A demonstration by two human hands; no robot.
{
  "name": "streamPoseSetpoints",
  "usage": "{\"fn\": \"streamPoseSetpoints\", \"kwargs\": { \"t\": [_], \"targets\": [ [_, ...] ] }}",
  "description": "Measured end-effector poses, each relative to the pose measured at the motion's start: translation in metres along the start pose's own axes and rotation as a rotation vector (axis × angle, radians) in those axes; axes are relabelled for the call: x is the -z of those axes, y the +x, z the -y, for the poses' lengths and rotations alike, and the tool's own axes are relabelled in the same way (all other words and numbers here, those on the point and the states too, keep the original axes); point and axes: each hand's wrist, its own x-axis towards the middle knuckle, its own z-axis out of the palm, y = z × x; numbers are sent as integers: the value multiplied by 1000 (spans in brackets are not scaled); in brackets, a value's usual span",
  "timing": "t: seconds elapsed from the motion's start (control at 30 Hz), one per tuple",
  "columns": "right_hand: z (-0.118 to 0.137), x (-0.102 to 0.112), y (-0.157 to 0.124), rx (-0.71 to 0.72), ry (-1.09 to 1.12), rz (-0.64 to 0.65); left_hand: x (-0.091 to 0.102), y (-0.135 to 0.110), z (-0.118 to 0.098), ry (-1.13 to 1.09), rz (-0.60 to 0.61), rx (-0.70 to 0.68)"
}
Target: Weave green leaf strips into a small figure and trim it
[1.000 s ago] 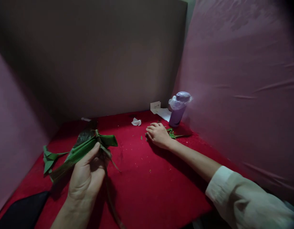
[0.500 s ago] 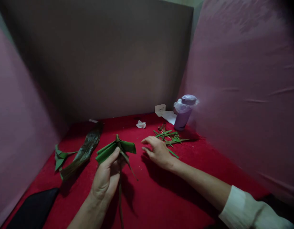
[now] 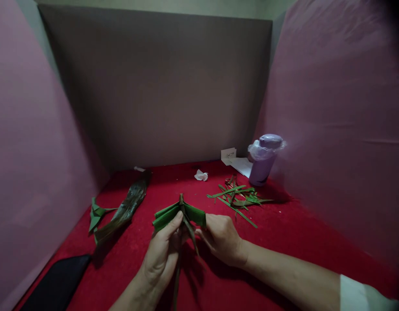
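Folded leaf (image 3: pixel 194 214) between both hands (image 3: pixel 161 252)

Dim light fills the scene, its source out of view. Pale highlights catch the plastic film (image 3: pixel 261 151) on the purple container (image 3: pixel 261 171); the writing on the card (image 3: pixel 228 156) just left of it is too small to read. Nearer the viewer than the container, the left hand (image 3: pixel 162 252) and right hand (image 3: pixel 224 239) throw soft-edged shadows. Right of it, the pink panel (image 3: pixel 342 129) looks stretched and soft, its far upper corner black.
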Motion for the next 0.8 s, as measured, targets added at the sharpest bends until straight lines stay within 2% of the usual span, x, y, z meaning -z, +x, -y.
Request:
{"fn": "streamPoseSetpoints", "kwargs": {
  "t": [0.27,0.47,0.7,0.8],
  "targets": [
    [-2,-4,-5,-13,-11,-14,4,7,-1,-26,-61,-24],
    [0,1,-3,-3,14,7,5,8,-3,-5,-53,-38],
    [-2,-5,-5,-15,98,-58,7,6,-2,16,-32,-72],
    [-1,-2,-4,-14,135,-87,3,3,-5,8,-12,-90]
  ]
}}
